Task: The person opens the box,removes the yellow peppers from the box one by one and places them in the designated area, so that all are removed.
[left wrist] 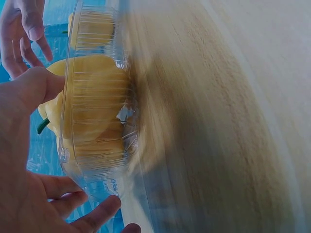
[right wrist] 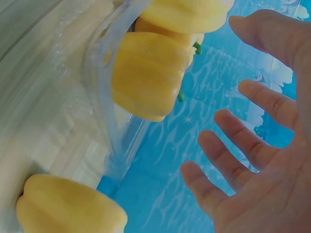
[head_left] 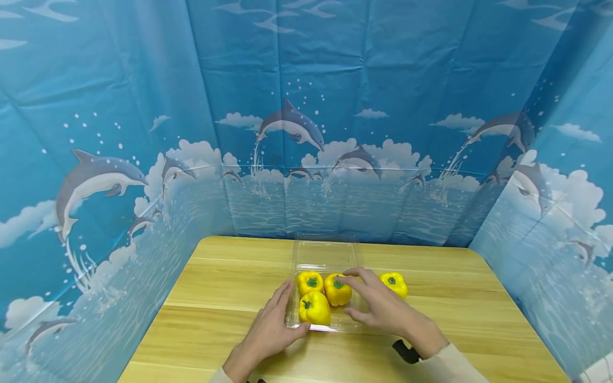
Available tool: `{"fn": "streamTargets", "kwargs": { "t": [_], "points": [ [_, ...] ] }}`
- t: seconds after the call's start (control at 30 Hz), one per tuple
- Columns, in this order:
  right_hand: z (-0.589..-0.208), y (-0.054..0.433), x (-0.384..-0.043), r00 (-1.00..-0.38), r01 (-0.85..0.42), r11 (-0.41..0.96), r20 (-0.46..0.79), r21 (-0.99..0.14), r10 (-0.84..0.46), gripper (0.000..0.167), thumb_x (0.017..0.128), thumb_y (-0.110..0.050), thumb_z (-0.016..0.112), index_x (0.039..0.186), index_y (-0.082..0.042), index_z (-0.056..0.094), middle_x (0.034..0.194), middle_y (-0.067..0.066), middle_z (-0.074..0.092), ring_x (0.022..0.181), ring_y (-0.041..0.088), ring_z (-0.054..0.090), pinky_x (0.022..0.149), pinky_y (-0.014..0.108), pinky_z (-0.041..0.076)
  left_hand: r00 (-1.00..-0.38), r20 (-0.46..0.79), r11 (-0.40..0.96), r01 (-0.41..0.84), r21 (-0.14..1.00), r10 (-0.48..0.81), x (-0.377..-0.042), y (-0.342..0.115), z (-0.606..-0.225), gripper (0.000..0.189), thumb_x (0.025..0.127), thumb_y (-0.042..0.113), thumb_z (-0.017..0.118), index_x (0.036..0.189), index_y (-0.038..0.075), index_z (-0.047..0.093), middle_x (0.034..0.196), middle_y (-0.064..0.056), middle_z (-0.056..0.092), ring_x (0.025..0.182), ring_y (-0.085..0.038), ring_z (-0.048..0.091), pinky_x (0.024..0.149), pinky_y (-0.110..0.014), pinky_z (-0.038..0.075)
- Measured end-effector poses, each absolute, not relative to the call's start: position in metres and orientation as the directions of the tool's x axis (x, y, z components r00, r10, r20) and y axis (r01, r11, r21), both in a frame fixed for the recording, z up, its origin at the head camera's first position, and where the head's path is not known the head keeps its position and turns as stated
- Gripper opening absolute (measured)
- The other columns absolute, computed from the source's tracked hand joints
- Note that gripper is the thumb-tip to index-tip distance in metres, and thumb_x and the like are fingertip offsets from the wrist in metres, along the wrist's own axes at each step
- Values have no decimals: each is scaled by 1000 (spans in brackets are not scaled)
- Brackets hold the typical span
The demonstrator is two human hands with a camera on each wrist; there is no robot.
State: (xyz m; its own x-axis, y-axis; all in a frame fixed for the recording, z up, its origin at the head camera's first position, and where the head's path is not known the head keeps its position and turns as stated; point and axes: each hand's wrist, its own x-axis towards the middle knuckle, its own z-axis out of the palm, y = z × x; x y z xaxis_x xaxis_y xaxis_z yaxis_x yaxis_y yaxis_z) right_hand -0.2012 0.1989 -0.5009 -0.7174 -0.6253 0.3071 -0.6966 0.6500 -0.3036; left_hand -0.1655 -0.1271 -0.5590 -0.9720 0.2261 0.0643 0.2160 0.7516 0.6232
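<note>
A clear plastic container (head_left: 341, 329) with its lid (head_left: 328, 255) folded back holds three yellow bell peppers, one at the front left (head_left: 317, 309), one behind it (head_left: 308, 281) and one to the right (head_left: 338, 295). My left hand (head_left: 269, 329) holds the container's front left corner, thumb on the front rim and fingers along the left side. Over the right part of the container hovers my right hand (head_left: 385, 309), fingers spread and apart from the peppers in the right wrist view. Another yellow bell pepper (head_left: 395, 285) lies on the table, right of the container.
The wooden table (head_left: 215, 298) extends to both sides of the container. A blue curtain (head_left: 407, 69) printed with dolphins hangs behind it and along both sides. A black strap (head_left: 406, 352) shows at my right wrist.
</note>
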Motion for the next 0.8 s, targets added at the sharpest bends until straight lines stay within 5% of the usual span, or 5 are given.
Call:
{"fn": "streamTargets", "kwargs": {
  "t": [0.8],
  "points": [
    [-499,167,-200,-666,-743,580,285,-334,-689,74,104,-34,91,170,-23,60,166,13,62,147,33,65,115,59,65,-968,75,754,233,614,238,-167,-128,-560,116,97,69,83,184,10,34,194,-8,31,166,-50,51,125,-83,49]
  ]
}}
